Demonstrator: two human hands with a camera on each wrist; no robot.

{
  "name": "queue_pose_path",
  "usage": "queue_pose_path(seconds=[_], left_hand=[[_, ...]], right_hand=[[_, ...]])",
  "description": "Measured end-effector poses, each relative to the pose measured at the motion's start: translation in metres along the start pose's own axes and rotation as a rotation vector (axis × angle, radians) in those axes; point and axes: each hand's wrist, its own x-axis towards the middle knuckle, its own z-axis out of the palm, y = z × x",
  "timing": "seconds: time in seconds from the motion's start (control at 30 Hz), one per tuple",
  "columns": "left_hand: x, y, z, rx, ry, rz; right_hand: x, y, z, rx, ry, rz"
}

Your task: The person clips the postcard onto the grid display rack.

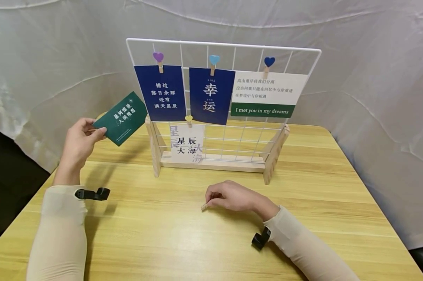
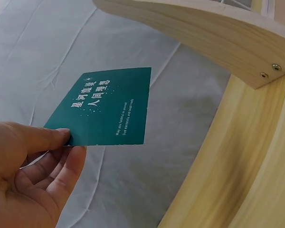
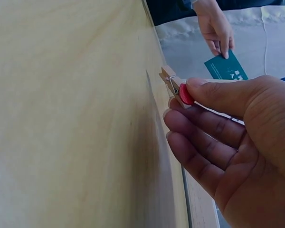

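Observation:
My left hand (image 1: pixel 79 142) pinches a dark green card (image 1: pixel 121 119) with white lettering by its near edge, left of the white wire grid rack (image 1: pixel 225 44). In the left wrist view the thumb lies on the printed face of the card (image 2: pixel 109 107), with fingers behind it. Over the table in front of the rack, my right hand (image 1: pixel 232 196) pinches a small wooden clothespin (image 1: pixel 204 207). The right wrist view shows a red piece (image 3: pixel 185 94) on this clothespin (image 3: pixel 169 80), between thumb and fingertip.
Purple (image 1: pixel 158 57), light blue (image 1: pixel 214 59) and dark blue heart clips (image 1: pixel 269 61) hold three cards along the grid's upper part. A yellow heart clip (image 1: pixel 188 118) holds a white card (image 1: pixel 177 154) lower left. Wooden legs (image 1: pixel 155 152) support the rack on the table (image 1: pixel 144 234).

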Motion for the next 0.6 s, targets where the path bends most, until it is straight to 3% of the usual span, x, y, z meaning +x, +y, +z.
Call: queue_pose_path(seconds=[0.6], left_hand=[[-0.004,0.013,0.004,-0.036,-0.011,0.037]], right_hand=[[0.000,-0.001,-0.003,0.035,0.010,0.005]])
